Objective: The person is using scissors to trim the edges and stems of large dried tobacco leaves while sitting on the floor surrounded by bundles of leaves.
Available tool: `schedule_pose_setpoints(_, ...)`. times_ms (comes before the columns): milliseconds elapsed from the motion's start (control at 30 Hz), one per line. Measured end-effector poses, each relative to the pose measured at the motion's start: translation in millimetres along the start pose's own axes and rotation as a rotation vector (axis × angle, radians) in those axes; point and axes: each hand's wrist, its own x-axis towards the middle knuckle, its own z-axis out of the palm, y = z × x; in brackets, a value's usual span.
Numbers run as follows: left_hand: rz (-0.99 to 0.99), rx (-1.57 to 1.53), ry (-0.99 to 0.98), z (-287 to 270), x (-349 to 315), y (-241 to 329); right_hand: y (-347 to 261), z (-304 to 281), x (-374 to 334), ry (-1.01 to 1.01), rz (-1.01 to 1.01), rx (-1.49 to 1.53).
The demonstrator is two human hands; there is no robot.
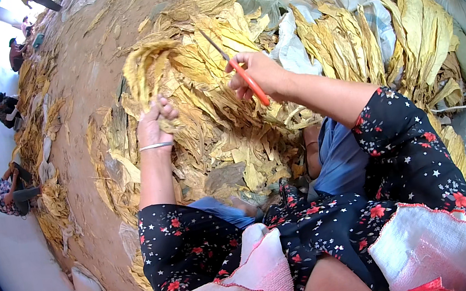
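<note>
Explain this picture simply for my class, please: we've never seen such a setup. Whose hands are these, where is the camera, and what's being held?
There is no machine here: these are a person's own bare hands. The one picture comes from a wide fisheye camera worn on the head, looking down, so edges bend and the corners go black. Left in the picture is the person's left.

The left hand grips a bundle of yellow leaves. The right hand holds a red-handled tool with a thin, pointed blade; I can't tell if it's a knife or scissors.

More leaves lie heaped on the brown floor ahead. Other people sit along the left.
</note>
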Motion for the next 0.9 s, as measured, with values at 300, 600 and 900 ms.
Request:
schedule_pose_setpoints(300, -0.220, 0.268, 0.453, 27, 2, -53, -13, -32, 2, 0.080, -0.059, -0.048)
schedule_pose_setpoints(600, -0.347, 0.242, 0.093, -4, 29, -77, -3, -60, 11, 0.155, -0.051, -0.267)
schedule_pose_setpoints(900, -0.113, 0.922, 0.301, 33, 35, -172, -16, -56, 7, 0.159, -0.102, -0.239)
